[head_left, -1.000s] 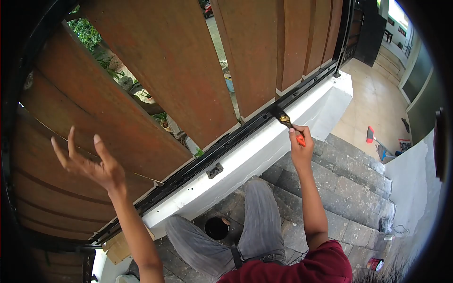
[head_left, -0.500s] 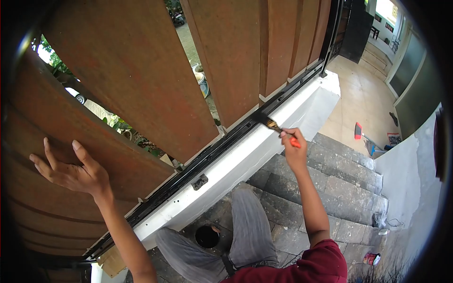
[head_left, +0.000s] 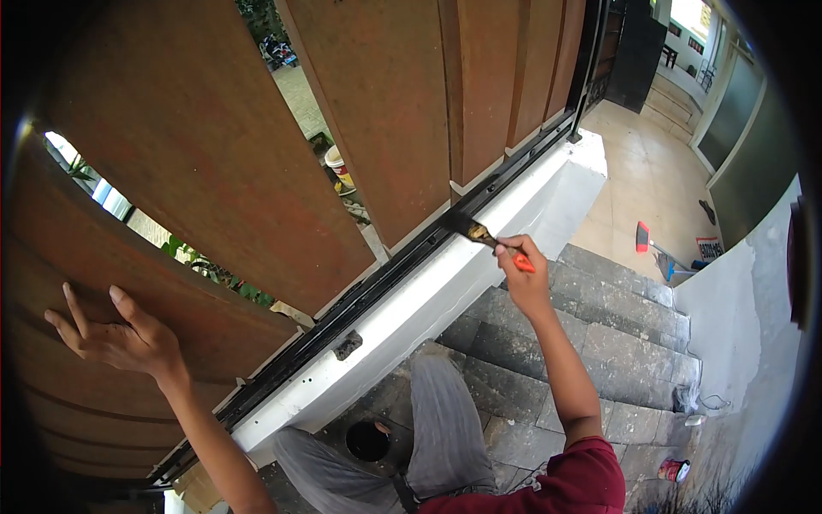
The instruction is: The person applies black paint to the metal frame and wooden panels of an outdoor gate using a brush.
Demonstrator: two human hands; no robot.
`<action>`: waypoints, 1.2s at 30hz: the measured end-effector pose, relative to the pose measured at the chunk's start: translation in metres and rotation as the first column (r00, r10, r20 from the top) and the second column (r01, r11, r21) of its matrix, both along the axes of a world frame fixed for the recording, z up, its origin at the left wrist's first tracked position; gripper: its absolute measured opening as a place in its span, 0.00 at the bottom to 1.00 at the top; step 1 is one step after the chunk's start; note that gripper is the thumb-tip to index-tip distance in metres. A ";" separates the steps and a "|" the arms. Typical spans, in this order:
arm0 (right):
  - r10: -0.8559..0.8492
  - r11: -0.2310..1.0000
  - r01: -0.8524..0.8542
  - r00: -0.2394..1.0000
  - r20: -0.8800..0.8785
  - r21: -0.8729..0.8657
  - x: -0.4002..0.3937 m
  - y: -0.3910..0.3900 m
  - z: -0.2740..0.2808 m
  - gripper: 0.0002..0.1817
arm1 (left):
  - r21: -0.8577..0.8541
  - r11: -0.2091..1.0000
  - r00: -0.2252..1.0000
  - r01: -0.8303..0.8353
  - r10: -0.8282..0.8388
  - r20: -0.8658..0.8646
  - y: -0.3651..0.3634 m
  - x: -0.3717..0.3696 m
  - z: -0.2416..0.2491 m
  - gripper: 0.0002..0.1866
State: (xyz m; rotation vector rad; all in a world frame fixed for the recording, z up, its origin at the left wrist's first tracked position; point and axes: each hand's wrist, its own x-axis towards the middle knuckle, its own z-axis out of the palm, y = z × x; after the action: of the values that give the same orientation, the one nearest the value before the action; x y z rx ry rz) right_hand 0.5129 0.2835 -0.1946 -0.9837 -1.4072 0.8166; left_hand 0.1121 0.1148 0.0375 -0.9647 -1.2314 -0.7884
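Note:
My right hand (head_left: 522, 264) grips a paintbrush (head_left: 481, 234) by its dark, orange-ended handle. The black-coated bristles lie against the black metal rail (head_left: 377, 287) at the foot of the fence. Spread fingers of my left hand (head_left: 120, 332) rest at the brown fence board (head_left: 197, 171) on the left. Below the rail runs a white-painted ledge (head_left: 398, 300) with a dark notch in it. A round container of black paint (head_left: 368, 440) stands between my knees.
Grey stone steps (head_left: 591, 325) lie to the right, beside a pale wall (head_left: 728, 317). A broom with a red head (head_left: 642, 237) lies on the tiled floor (head_left: 642, 171). A small red can (head_left: 674, 470) is at the lower right. Plants show through the board gaps.
The brush has shifted slightly left and down along the rail with my right hand. My left hand sits a little lower on the board. The whole view has turned slightly.

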 end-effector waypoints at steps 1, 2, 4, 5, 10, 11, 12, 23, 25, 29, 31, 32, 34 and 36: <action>-0.022 1.000 0.021 0.999 0.046 0.004 0.005 0.011 0.000 0.07 | 0.000 1.000 1.000 0.003 -0.003 0.000 0.000 -0.001 0.000 0.26; -0.055 0.998 0.053 0.997 0.055 0.030 0.011 0.023 0.000 0.07 | -0.009 1.000 1.000 -0.007 0.007 -0.003 -0.001 -0.002 0.000 0.26; -0.124 0.989 0.118 0.989 0.074 0.090 0.022 0.040 0.006 0.07 | -0.011 1.000 1.000 -0.017 0.017 -0.005 0.000 -0.002 -0.001 0.26; -0.193 0.973 0.179 0.977 0.087 0.148 0.026 0.048 0.008 0.07 | -0.003 1.000 1.000 -0.015 0.015 -0.004 0.000 -0.002 -0.001 0.26; -0.187 0.975 0.164 0.970 0.153 0.153 0.030 0.058 0.005 0.07 | -0.013 0.999 0.999 -0.045 0.045 0.007 0.000 0.000 0.000 0.27; -0.138 0.982 0.113 0.976 0.166 0.149 0.025 0.048 0.003 0.07 | -0.013 0.999 0.999 -0.043 0.043 -0.009 0.000 0.001 0.000 0.27; -0.090 0.991 0.074 0.985 0.145 0.115 0.022 0.039 0.006 0.07 | -0.014 0.999 0.999 -0.043 0.043 -0.025 0.001 0.001 0.000 0.27; -0.114 0.984 0.085 0.975 0.189 0.155 0.031 0.052 0.016 0.06 | -0.028 0.998 0.999 -0.052 0.052 -0.015 -0.001 -0.004 -0.002 0.28; -0.108 0.990 0.093 0.984 0.141 0.109 0.039 0.058 0.019 0.06 | -0.022 1.000 1.000 -0.019 0.018 -0.018 0.001 -0.003 -0.001 0.27; -0.264 0.959 0.236 0.944 0.199 0.157 0.055 0.095 0.026 0.08 | -0.036 0.999 1.000 -0.004 0.003 -0.014 -0.001 -0.005 -0.002 0.27; -0.184 0.968 0.132 0.952 0.246 0.214 0.040 0.080 0.023 0.08 | -0.041 0.999 1.000 -0.003 0.002 -0.025 0.000 -0.005 -0.002 0.28; -0.176 0.968 0.117 0.947 0.270 0.223 0.033 0.068 0.025 0.08 | -0.048 0.998 0.999 -0.036 0.035 -0.020 -0.001 -0.005 -0.002 0.28; -0.147 0.980 0.108 0.959 0.242 0.168 0.038 0.058 0.034 0.07 | -0.055 0.996 0.998 -0.069 0.068 -0.018 0.000 -0.003 -0.002 0.28; -0.197 0.973 0.164 0.956 0.216 0.163 0.048 0.066 0.036 0.07 | -0.033 0.998 0.999 -0.048 0.047 -0.012 0.001 -0.002 -0.002 0.28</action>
State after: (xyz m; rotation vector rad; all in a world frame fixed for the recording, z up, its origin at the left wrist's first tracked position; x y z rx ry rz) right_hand 0.5606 0.3499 -0.1584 -1.1039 -1.5239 0.4694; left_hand 0.1106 0.1153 0.0354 -0.9623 -1.2566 -0.7263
